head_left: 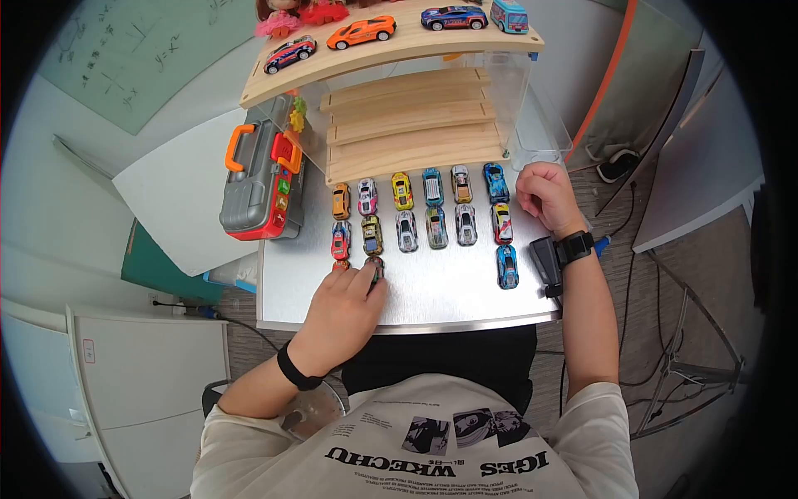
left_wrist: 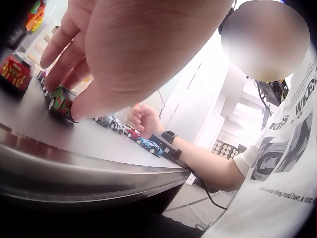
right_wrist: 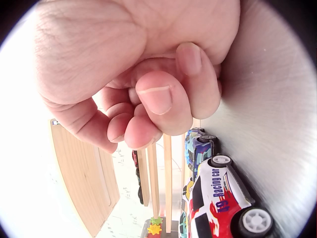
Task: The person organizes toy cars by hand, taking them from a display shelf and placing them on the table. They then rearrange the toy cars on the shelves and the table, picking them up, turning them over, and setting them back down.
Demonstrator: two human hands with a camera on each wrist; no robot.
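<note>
At the table's front left, my left hand (head_left: 339,309) pinches a small green toy car (left_wrist: 60,103) between thumb and fingers. The car is low over the metal tabletop (head_left: 449,287), partly covered by the fingers. Just beside it stands a red toy car with yellow flames (left_wrist: 16,74). My right hand (head_left: 547,195) rests at the table's right side, fingers loosely curled with nothing in them. Nearest to it are a white and red racing car (right_wrist: 213,196) and a blue toy car (head_left: 495,183). Another blue car (head_left: 507,266) ends that column. Several more cars stand in columns between the hands.
Behind the cars stands a tiered wooden rack (head_left: 407,121) with clear sides. On its top board are an orange car (head_left: 362,33), other toy vehicles and dolls. A grey toy toolbox (head_left: 253,187) stands left, a clear plastic bin (head_left: 544,137) at the right.
</note>
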